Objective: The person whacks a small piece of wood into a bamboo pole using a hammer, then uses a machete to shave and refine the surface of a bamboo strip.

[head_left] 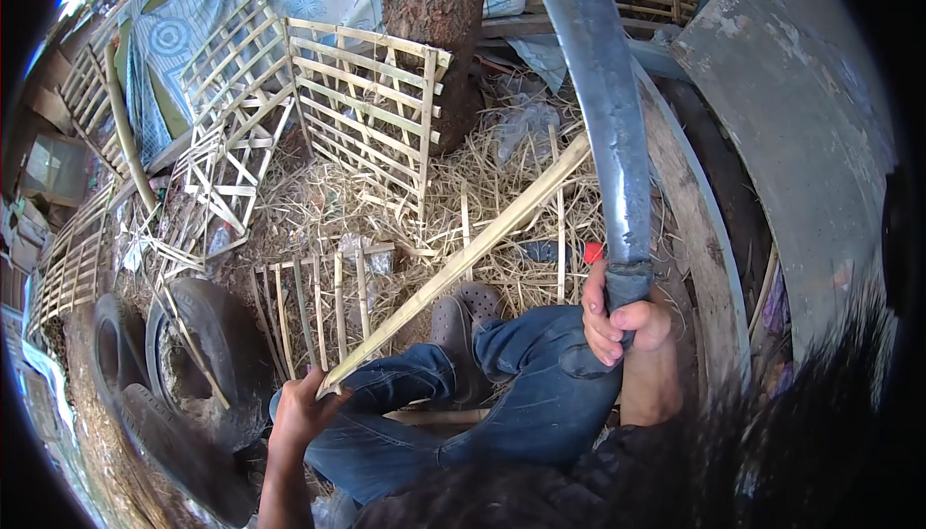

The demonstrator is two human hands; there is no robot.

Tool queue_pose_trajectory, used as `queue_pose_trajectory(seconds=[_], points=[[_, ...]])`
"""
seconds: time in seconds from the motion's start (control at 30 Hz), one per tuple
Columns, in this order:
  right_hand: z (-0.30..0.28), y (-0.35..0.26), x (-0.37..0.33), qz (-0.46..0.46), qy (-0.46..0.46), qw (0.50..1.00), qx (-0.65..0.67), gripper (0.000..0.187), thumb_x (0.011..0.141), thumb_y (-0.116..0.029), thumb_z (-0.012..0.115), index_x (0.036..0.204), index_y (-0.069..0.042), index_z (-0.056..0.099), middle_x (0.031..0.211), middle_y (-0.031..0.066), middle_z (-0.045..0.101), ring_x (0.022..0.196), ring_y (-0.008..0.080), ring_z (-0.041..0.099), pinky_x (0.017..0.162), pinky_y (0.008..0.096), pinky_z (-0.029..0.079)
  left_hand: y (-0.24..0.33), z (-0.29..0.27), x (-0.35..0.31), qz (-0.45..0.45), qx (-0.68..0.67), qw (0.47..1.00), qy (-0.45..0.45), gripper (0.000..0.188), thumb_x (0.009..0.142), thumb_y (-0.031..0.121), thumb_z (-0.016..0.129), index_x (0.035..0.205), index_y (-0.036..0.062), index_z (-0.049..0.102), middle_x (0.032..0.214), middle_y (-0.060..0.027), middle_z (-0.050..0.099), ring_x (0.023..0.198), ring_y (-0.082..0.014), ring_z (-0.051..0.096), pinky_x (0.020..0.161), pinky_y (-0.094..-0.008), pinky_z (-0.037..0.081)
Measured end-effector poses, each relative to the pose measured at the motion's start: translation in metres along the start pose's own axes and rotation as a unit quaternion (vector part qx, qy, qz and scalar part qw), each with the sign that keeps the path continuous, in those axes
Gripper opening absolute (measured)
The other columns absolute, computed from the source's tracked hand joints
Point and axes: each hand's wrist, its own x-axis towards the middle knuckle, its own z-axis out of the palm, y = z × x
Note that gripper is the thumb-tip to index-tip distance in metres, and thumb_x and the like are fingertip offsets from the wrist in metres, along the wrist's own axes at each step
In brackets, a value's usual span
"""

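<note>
My right hand [625, 322] is closed round the dark wrapped handle of a machete [617, 134]. Its long, slightly curved blade points up and away, past the top edge of the view. At the lower left, my left hand [307, 408] grips the near end of a pale bamboo strip [463, 259]. The strip slants up to the right, and its far end lies beside the blade; whether they touch I cannot tell. My legs in blue jeans [521, 375] are bent beneath both hands.
Bamboo lattice panels [367, 105] stand before a tree trunk [439, 8]. Shavings [521, 191] litter the ground. Old tyres [207, 355] lie at left, near a slatted bamboo piece [328, 302]. A wooden plank [699, 230] and a grey board [801, 124] line the right side.
</note>
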Motion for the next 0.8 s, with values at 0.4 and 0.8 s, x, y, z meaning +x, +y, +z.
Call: queue_pose_trajectory(seconds=[0.4,0.8], points=[[0.005,0.004,-0.001,0.000,0.039,0.999,-0.008,0.026,0.070,-0.011,0.059,0.087,0.003,0.047,0.055,0.0053,0.046,0.039,0.0141,0.049,0.035,0.0290,0.043,-0.011,-0.006,-0.009,0.013,0.009,1.000,-0.015,0.028,0.070,0.016,0.079,0.082,0.0023,0.057,0.060,-0.0157,0.058,0.060,-0.0367,0.061,0.051,-0.0393,0.046],[-0.005,0.012,-0.003,-0.019,0.014,1.000,0.017,0.023,0.071,-0.010,0.056,0.088,0.002,0.046,0.054,0.0051,0.045,0.039,0.0142,0.049,0.035,0.0289,0.043,-0.011,0.002,-0.006,0.028,0.031,0.999,0.002,0.029,0.071,0.017,0.079,0.082,0.0018,0.057,0.062,-0.0169,0.059,0.062,-0.0387,0.061,0.051,-0.0399,0.046]])
